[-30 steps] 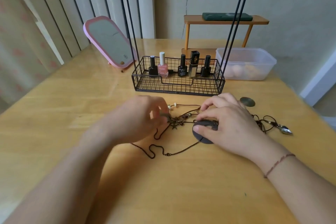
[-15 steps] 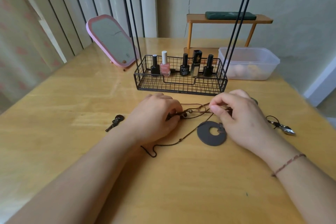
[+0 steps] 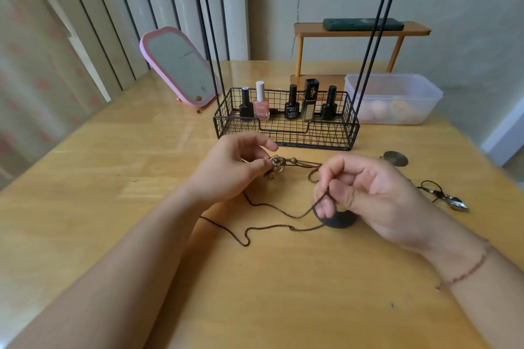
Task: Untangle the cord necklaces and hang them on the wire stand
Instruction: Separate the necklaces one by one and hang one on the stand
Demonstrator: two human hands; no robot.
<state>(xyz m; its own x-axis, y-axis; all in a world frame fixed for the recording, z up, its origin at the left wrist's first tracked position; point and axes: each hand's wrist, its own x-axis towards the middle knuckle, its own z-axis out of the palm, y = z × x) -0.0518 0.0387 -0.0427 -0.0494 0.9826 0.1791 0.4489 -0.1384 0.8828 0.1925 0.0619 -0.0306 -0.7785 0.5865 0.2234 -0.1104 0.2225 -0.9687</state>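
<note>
2 hands hold the tangled brown cord necklaces (image 3: 286,214) just above the wooden tabletop (image 3: 113,178): left hand (image 3: 235,170) pinches the beaded knot, right hand (image 3: 365,193) pinches a cord, before the black wire stand (image 3: 286,133).

Two bare arms came up from the bottom of the picture. No sleeves showed on them. The left hand (image 3: 229,170) wore nothing: no ring and no band. The right hand (image 3: 365,193) wore no ring. Around the right wrist went a thin string bracelet (image 3: 467,270), reddish brown, like a bit of twisted thread. It was very thin and sat snug on the wrist. The fingernails that showed were short and plain, with no paint on them.
</note>
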